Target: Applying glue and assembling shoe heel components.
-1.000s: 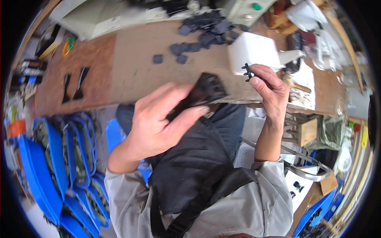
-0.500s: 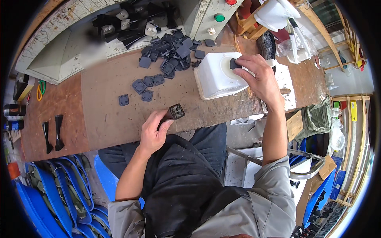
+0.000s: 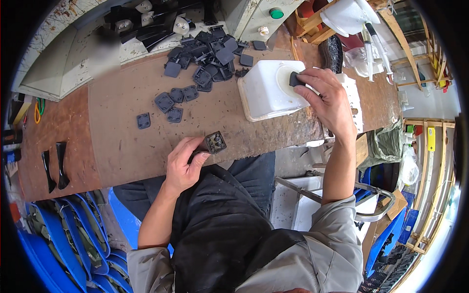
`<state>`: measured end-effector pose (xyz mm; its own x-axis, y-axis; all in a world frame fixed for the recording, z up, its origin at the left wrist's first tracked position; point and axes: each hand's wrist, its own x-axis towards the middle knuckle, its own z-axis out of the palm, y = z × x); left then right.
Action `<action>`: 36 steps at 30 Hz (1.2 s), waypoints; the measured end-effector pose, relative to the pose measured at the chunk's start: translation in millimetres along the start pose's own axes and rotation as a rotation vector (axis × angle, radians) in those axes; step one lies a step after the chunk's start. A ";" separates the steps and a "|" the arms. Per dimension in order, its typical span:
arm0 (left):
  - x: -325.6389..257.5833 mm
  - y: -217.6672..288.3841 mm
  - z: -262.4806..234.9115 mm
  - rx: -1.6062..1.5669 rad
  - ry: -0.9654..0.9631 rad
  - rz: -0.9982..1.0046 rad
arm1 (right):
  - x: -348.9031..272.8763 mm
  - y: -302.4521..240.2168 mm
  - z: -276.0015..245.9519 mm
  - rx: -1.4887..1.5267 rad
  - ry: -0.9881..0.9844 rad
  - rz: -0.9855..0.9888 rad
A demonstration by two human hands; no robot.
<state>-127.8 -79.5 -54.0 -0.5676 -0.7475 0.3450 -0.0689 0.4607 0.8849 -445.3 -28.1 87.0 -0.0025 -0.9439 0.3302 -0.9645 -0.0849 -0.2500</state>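
Observation:
My left hand (image 3: 184, 164) is closed around a dark tube-like leg (image 3: 215, 142), its square end turned up over the bench's front edge; small lumps show inside that end. My right hand (image 3: 328, 94) pinches a small black plastic piece (image 3: 295, 79) at the round opening of a white plastic container (image 3: 261, 93). Whether the piece touches the opening's rim I cannot tell. Several black square plastic pads (image 3: 164, 101) lie loose left of the container, with a heap of similar pads (image 3: 222, 54) behind them.
Two glossy black tapered legs (image 3: 61, 165) lie at the bench's left. More black legs with metal plates (image 3: 156, 34) fill the recess at the back. A green button (image 3: 276, 13) sits on the machine housing. Blue trays (image 3: 73, 224) stand at lower left.
The view has shifted a little, so the bench things appear further left. The dark leg's square end has turned more toward me. My right hand still pinches the black piece at the container's opening.

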 end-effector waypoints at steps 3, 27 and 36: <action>-0.2 0.6 -1.6 -0.013 -0.005 0.008 | -4.8 -7.6 -3.0 0.053 0.084 0.052; 0.1 -7.5 -0.5 -0.088 -0.031 0.046 | -15.4 -95.5 68.9 0.492 -0.062 -0.328; 3.3 0.6 1.7 -0.050 0.033 0.088 | -39.6 -97.5 95.9 0.694 0.021 -0.136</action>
<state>-131.1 -80.8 -52.9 -0.5424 -0.7209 0.4313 0.0211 0.5016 0.8649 -325.9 -13.0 11.0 0.0943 -0.9046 0.4158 -0.5653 -0.3924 -0.7255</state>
